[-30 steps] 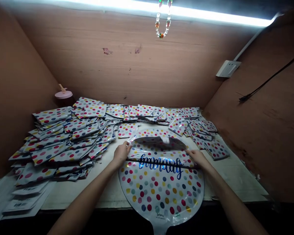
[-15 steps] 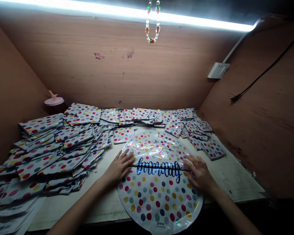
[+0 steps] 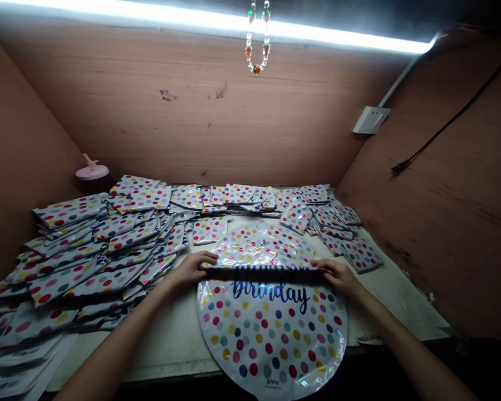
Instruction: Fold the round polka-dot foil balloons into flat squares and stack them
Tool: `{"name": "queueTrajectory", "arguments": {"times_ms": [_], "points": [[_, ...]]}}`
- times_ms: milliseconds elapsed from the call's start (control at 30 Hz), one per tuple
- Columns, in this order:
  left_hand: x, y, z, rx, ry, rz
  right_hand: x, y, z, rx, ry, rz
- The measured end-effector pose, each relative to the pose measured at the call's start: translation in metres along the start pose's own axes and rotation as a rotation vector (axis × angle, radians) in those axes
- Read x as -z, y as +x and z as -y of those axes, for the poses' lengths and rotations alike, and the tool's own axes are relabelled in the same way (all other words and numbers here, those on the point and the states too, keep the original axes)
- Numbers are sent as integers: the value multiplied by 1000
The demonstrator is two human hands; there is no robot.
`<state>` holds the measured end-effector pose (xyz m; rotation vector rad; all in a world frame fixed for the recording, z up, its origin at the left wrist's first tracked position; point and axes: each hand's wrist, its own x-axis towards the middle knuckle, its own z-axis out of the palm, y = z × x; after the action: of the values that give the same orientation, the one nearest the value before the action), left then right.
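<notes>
A flat, round foil balloon (image 3: 271, 340) is lying directly in front of you, between your two hands, its dotted near half spreading over the pale tabletop (image 3: 179, 340) and reaching past the near edge. Blue lettering reading "birthday" is showing across its middle, and a straight crease (image 3: 267, 274) with a dark band beneath it is running left to right just on the far side of that word; whether the band is shadow or underside, you cannot tell from here. The crease's long axis is stretching from one hand to the other, so neither hand is lying clearly nearer to its middle.

Your left hand (image 3: 197, 266) is gripping the foil at the crease's left end, fingers drawn together; your right hand (image 3: 338, 275) is pinching the right end, narrow in the same way. The balloon's broad near half is lying toward you from both.

Farther left, a tall, slumping pile of folded dotted packets (image 3: 87, 245) is filling the tabletop, with barcoded sheets (image 3: 16, 362) resting at its near side. A row of packets (image 3: 242, 194) is lining the far side, and a smaller heap (image 3: 338, 223) is sitting to the right. Beyond the pile, a pink-lidded cup (image 3: 92, 172) is standing in the far left corner, while a beaded string (image 3: 256, 68) is hanging before the glowing tube light (image 3: 183, 19).
</notes>
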<state>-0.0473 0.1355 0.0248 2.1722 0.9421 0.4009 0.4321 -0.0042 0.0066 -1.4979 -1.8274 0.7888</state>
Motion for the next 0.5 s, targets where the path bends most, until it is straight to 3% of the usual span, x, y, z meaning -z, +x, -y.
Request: {"name": "queueTrajectory", "arguments": {"times_ms": [233, 367, 500], "points": [[5, 12, -3, 135, -114, -3, 16, 14, -4, -151, 257, 74], [-6, 28, -1, 286, 15, -162, 8, 26, -12, -209, 127, -179], [-19, 60, -4, 406, 157, -347, -8, 63, -25, -245, -116, -404]]}}
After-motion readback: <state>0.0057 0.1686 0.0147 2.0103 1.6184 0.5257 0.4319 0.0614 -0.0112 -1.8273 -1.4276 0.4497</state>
